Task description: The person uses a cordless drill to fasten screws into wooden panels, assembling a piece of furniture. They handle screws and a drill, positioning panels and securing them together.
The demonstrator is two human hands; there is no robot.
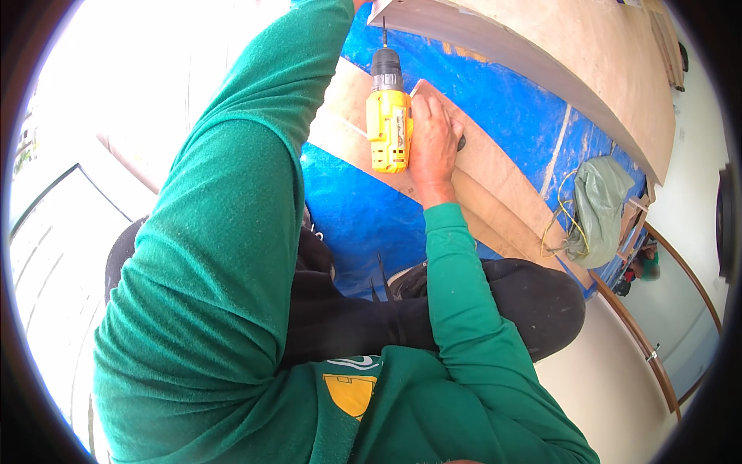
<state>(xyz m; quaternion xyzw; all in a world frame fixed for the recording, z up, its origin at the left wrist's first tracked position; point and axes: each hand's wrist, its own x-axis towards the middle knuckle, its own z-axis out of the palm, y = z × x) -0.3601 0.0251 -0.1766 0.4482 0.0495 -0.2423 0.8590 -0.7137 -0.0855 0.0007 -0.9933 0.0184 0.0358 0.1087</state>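
My right hand (433,147) is closed round the handle of a yellow and black cordless drill (389,127). A thin dark bit (385,32) sits in the chuck and points away from me. Its tip is at the near edge of a curved, pale wooden panel (495,39); whether it touches the wood I cannot tell. At the top edge, by the panel's left end, only a sliver of my left hand (360,4) shows past the green sleeve. The fingers of that hand are out of sight.
Flat wooden boards (502,182) lie on a blue tarp (352,213) under the drill. To the right is a grey-green bag (603,209) with a yellow cord (550,232). My bent legs (533,301) are close below. A wood-framed mirror (672,309) stands at the far right.
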